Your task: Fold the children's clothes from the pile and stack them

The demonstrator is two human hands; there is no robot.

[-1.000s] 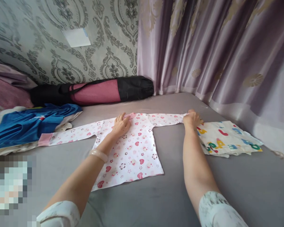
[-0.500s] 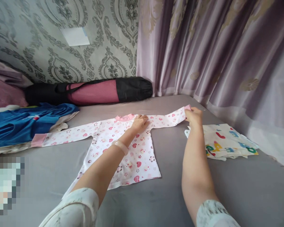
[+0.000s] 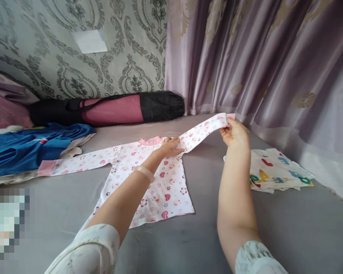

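Observation:
A white long-sleeved shirt (image 3: 171,186) with pink hearts and flowers lies spread on the grey sheet, its pink collar (image 3: 150,140) facing the wall. My left hand (image 3: 170,146) rests flat on its right shoulder, fingers stretched out. Near the pink cuff, my right hand (image 3: 236,132) pinches the right sleeve (image 3: 207,127) and holds it up off the sheet, slanting upward from the shoulder. The other sleeve (image 3: 85,161) lies straight out to the left, its pink cuff (image 3: 47,168) against a pile of clothes.
Blue clothing (image 3: 31,148) tops the pile at left. A black and pink roll bag (image 3: 111,110) lies along the wall. Folded white clothing with colourful print (image 3: 277,171) sits right of my right forearm. Purple curtains (image 3: 260,57) hang behind. A blurred patch (image 3: 5,224) covers the lower left.
My right hand has lifted the sleeve end up and slightly away toward the curtain. The left hand stays on the shoulder, its fingers a little more spread.

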